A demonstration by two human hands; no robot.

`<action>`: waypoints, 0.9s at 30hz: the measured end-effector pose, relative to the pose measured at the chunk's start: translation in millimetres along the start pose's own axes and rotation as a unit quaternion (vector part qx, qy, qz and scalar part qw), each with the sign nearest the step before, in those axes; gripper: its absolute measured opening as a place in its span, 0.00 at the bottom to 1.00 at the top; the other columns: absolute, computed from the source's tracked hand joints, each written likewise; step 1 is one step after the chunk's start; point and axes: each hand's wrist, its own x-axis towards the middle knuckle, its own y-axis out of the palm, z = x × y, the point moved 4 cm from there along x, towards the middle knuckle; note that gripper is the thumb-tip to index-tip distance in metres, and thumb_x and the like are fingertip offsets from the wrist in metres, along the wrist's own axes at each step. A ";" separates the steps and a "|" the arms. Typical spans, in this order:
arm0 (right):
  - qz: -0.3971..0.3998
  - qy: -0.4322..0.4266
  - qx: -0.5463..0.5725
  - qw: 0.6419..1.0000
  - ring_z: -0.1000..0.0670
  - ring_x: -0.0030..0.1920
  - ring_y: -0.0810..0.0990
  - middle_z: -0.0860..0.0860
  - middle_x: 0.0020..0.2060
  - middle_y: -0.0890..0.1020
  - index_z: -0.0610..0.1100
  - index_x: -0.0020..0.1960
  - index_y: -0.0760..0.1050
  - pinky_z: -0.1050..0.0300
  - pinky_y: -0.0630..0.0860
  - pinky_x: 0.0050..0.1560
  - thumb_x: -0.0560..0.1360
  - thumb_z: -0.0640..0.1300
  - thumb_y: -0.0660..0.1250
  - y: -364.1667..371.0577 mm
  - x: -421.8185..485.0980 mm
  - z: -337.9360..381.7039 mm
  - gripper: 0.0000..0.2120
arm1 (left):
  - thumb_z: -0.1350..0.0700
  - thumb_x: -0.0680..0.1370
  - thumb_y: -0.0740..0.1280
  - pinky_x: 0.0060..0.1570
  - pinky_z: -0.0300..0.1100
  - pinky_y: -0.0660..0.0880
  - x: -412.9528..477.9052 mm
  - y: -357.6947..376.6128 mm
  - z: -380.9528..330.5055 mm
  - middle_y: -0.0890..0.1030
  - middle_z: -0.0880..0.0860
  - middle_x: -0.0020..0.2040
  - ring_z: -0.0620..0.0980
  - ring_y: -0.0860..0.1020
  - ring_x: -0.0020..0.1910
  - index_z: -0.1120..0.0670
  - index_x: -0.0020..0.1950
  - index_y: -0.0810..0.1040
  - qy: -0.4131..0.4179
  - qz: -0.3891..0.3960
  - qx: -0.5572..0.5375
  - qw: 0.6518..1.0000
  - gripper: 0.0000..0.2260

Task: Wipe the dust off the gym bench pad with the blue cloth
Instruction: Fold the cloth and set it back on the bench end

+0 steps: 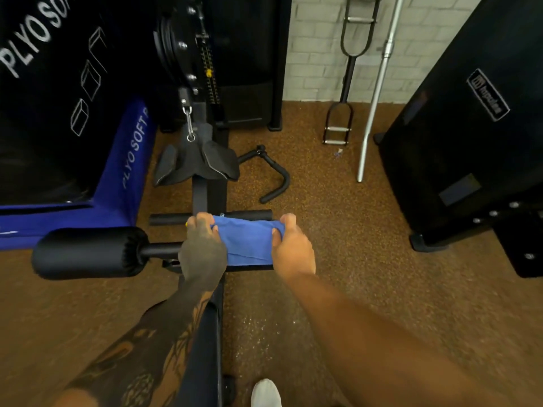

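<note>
Two hands were on the blue cloth (248,242) at the middle of the frame, so the wiping looked to be under way rather than finished. No dust could be made out on any of the black padding, so how much had been cleaned could not be told.

Furthest left, the bare foam roller (88,252) stuck out from the bench frame with no cloth on it; in my judgement it was either done or yet to be done. Just right of it, the left hand (202,248) had its fingers curled over the left end of the cloth, clamping it down.

Below that hand, in the lower middle of the frame, the long bench pad (205,348) ran toward the bottom edge, partly under the left forearm. The cloth did not touch it, so that stretch seemed left to do.

The cloth lay stretched between the two hands, draped over the right-hand roller (249,268). Only a dark strip of that roller showed along the cloth's lower edge. At the cloth's right end, the right hand (292,248) gripped it with curled fingers. The hands were apart, each holding its own end.
</note>
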 end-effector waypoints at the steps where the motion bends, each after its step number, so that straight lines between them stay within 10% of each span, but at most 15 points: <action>1: -0.002 -0.009 0.004 1.000 0.37 0.54 0.78 0.43 0.57 0.79 0.47 0.63 0.65 0.42 0.75 0.52 0.82 0.48 0.58 -0.4 -0.2 1.4 0.11 | 0.58 0.83 0.60 0.43 0.50 0.65 -0.8 -2.1 0.1 0.73 0.59 0.58 0.63 0.78 0.49 0.58 0.59 0.71 -0.005 -0.005 0.001 1.000 0.07; 8: 0.036 -0.045 -0.116 0.992 0.38 0.56 0.76 0.43 0.58 0.74 0.44 0.63 0.65 0.46 0.74 0.48 0.83 0.50 0.57 -2.4 13.7 8.9 0.13 | 0.58 0.81 0.63 0.41 0.53 0.69 4.7 -5.5 6.9 0.73 0.60 0.55 0.63 0.77 0.48 0.58 0.56 0.73 0.029 0.000 0.076 0.997 0.05; 12: -0.003 -0.147 -0.259 0.954 0.42 0.70 0.65 0.44 0.72 0.63 0.46 0.72 0.63 0.45 0.69 0.64 0.82 0.53 0.56 -10.7 14.0 19.1 0.21 | 0.55 0.80 0.66 0.60 0.64 0.69 7.7 -4.5 5.4 0.74 0.59 0.66 0.62 0.72 0.64 0.56 0.61 0.76 0.134 0.015 0.190 0.972 0.11; 18: 0.161 -0.227 -0.328 0.903 0.47 0.80 0.41 0.47 0.81 0.44 0.48 0.81 0.43 0.41 0.46 0.77 0.84 0.58 0.48 9.6 14.6 6.0 0.31 | 0.41 0.81 0.46 0.68 0.62 0.68 4.2 24.8 11.5 0.71 0.59 0.74 0.61 0.69 0.73 0.54 0.73 0.71 0.271 0.192 0.311 0.890 0.29; 27: 0.150 -0.229 -0.363 0.890 0.42 0.79 0.40 0.44 0.80 0.39 0.54 0.80 0.36 0.37 0.45 0.76 0.83 0.59 0.45 19.6 6.6 -10.9 0.30 | 0.38 0.82 0.37 0.70 0.63 0.67 -1.3 29.2 21.6 0.68 0.60 0.76 0.64 0.65 0.75 0.48 0.78 0.61 0.270 0.190 0.303 0.894 0.31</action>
